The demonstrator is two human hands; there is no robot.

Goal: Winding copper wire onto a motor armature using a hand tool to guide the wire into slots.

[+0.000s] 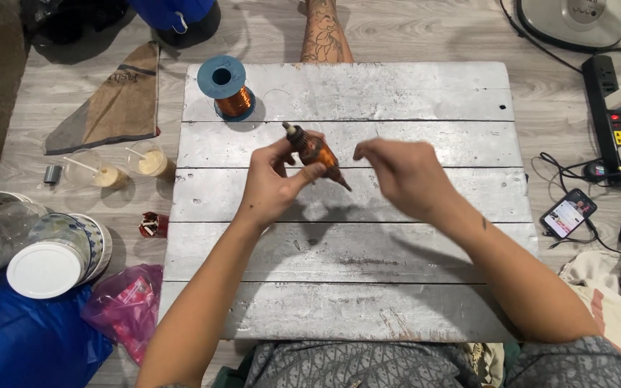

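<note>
My left hand (271,183) grips a small motor rotor (314,152) wound with copper wire, its metal shaft tilted up to the left. Just right of it my right hand (402,176) has its fingers pinched together near the rotor's lower end; a thin wire in them is too fine to tell. Both hands hover over a worn silver-painted wooden board (346,244). A blue spool of copper wire (226,86) stands upright at the board's far left corner.
Left of the board lie two plastic cups (127,167), white-lidded jars (44,266), a pink bag (127,305) and a folded sack (120,104). On the right are a power strip (612,118), a lit phone (568,213) and cables. A tattooed leg (323,32) rests beyond the board.
</note>
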